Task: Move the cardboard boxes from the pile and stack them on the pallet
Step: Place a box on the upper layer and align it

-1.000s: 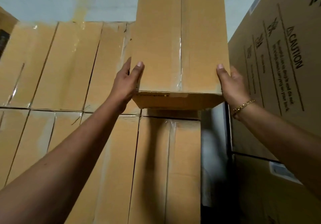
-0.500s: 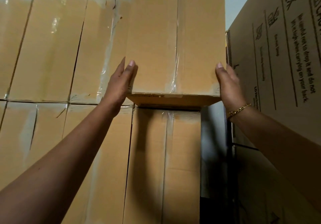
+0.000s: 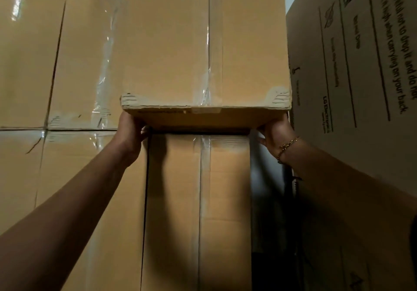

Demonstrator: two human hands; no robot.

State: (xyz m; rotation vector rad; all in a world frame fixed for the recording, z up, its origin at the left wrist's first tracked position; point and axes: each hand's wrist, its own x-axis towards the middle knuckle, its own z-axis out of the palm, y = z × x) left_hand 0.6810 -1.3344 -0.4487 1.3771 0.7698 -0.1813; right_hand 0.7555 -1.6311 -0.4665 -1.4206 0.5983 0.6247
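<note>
From the head camera, the cardboard box point(image 3: 203, 49) fills the frame from centre up to 12 o'clock, its near end jutting out of the pile towards the viewer, with a strip of clear tape point(image 3: 213, 42) running down its seam and both near corners scuffed. The left hand point(image 3: 132, 132) sits at about 9 o'clock from centre, cupped under the box's bottom left corner, palm against the lower edge and fingers hooked beneath the underside, their tips mostly hidden. The right hand point(image 3: 274, 132), at about 3 o'clock, grips the bottom right corner the same way, fingers tucked under the box; a gold bracelet point(image 3: 287, 146) circles that wrist. Both hands are well apart, one at each corner, clamped on the box. Directly below, towards 6 o'clock, stands a lower box point(image 3: 198, 200), with a dark gap between it and the held one. Stacked boxes point(image 3: 56, 65) cover the side from 8 to 11 o'clock, and a printed carton point(image 3: 361, 87) with handling warnings stands at 2 o'clock, just beside the held box
</note>
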